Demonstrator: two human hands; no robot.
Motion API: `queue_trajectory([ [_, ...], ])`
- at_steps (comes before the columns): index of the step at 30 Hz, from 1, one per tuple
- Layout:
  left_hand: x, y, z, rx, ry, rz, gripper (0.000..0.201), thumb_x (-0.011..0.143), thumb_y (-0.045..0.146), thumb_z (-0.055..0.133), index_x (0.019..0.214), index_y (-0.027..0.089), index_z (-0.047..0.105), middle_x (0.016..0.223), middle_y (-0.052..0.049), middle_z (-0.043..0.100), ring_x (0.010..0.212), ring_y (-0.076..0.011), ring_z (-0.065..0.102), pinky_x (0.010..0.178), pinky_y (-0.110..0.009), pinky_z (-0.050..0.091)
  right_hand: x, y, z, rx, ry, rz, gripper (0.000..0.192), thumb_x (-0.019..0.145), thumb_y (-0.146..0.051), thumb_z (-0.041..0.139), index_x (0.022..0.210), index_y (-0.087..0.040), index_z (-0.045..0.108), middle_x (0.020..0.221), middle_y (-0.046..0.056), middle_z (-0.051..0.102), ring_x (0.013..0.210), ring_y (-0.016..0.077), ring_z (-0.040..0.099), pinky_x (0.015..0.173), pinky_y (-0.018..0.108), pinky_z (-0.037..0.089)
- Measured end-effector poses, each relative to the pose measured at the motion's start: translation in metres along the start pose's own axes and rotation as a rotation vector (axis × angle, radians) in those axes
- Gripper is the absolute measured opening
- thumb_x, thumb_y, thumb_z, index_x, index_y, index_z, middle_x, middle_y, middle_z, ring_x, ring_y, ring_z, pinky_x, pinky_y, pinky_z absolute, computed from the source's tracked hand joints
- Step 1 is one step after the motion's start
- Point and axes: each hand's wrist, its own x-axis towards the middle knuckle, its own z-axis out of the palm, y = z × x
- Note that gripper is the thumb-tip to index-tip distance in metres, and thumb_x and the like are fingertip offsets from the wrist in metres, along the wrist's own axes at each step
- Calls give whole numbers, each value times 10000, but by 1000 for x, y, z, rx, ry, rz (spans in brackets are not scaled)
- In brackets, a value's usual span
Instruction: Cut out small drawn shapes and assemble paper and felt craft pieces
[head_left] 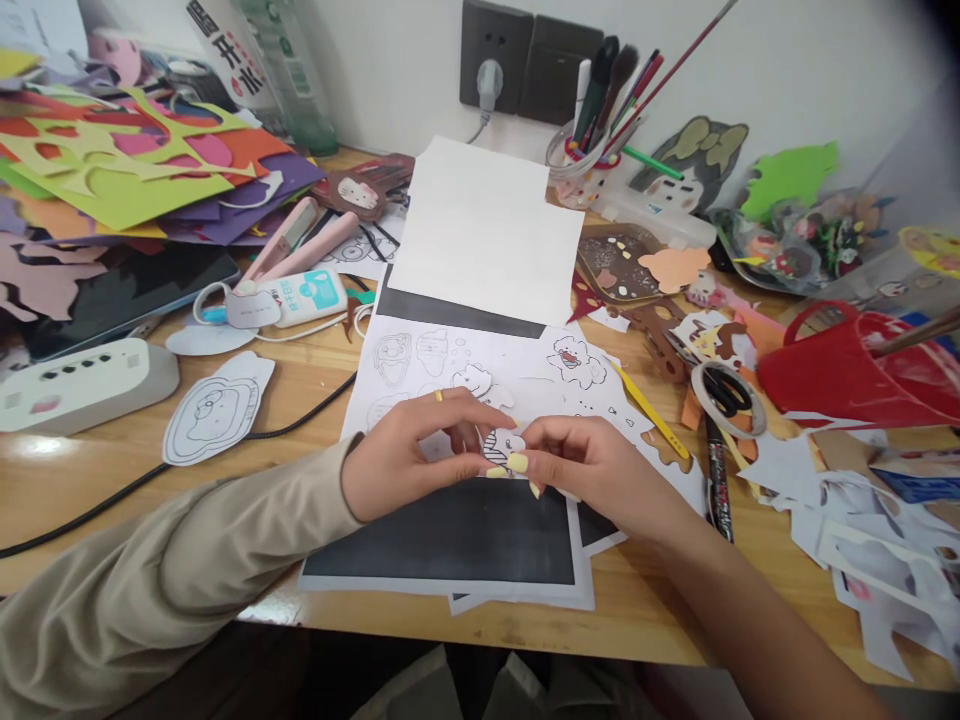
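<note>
Left hand and right hand pinch a small paper cutout from opposite sides, neither clearly nearer. Its long axis is unclear.

Bright, even indoor light here, washing the white wall and turning the blank white sheet almost featureless! Glare flares off the wooden desk at far left and again along its near edge, while the space underneath sinks into deep shadow. Shadows up top are faint and soft. Out at the right, the red cup stretches with wide-angle distortion, and black vignetting bites the upper right corner. Centre stage, the small paper cutout looks slightly soft, its finest lines smudging.
</note>
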Motion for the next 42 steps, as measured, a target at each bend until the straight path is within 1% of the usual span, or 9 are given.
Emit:
queue_trajectory([
  [3,-1,0,0,0,2,7,243,720,176,550,961,143,547,726,-2,539,628,-60,486,664,-196,417,-1,0,-1,-17,42,-27,97,735,-263,526,717,-168,531,634,-32,498,580,67,428,521,180,315],
  [6,-1,-1,-1,-17,1,-1,250,720,177,552,968,150,546,728,0,529,636,-59,480,658,-190,414,-2,0,-2,-121,114,-71,128,716,-287,556,789,-185,533,672,-28,505,564,66,412,513,183,326],
  [11,-2,-1,-1,-72,-8,-45,252,725,200,544,973,155,539,762,-10,534,636,-59,475,641,-182,410,-6,2,-1,-360,259,-245,210,669,-319,610,830,-205,539,677,-34,507,511,59,370,486,189,321],
  [14,-2,-1,-1,-109,-16,-79,249,729,217,539,969,150,538,786,-21,551,647,-63,486,643,-183,413,-8,3,1,-454,302,-335,205,669,-316,614,824,-198,549,692,-32,513,516,57,376,492,189,325],
  [16,-2,-1,-1,-127,-20,-107,253,728,224,540,969,150,540,794,-24,561,662,-67,497,650,-181,415,-8,4,1,-481,307,-366,204,671,-308,615,826,-191,553,698,-29,519,518,55,380,497,188,331],
  [20,-3,1,-1,-162,-19,-155,258,723,227,547,970,154,543,817,-24,574,708,-75,520,663,-173,421,-6,5,1,-504,310,-372,180,675,-271,616,822,-184,559,682,-31,517,522,55,388,513,186,342],
  [24,-4,2,-1,-199,-27,-160,259,718,224,552,965,145,547,841,-32,584,744,-80,536,681,-167,429,-5,6,1,-496,288,-364,157,686,-239,604,829,-191,560,693,-34,531,526,53,403,505,182,344],
  [34,-2,3,0,-299,-24,-192,237,711,201,563,942,147,559,808,-7,584,715,-46,527,671,-115,422,-5,3,1,-493,278,-360,133,741,-283,539,828,-186,566,686,-26,541,523,51,425,491,183,341],
  [42,-2,2,1,-376,-38,-222,243,708,204,570,945,151,558,783,-7,582,683,-49,525,640,-125,425,-5,4,2,-496,288,-382,95,754,-255,524,797,-183,568,710,-27,559,520,42,425,489,177,337],
])
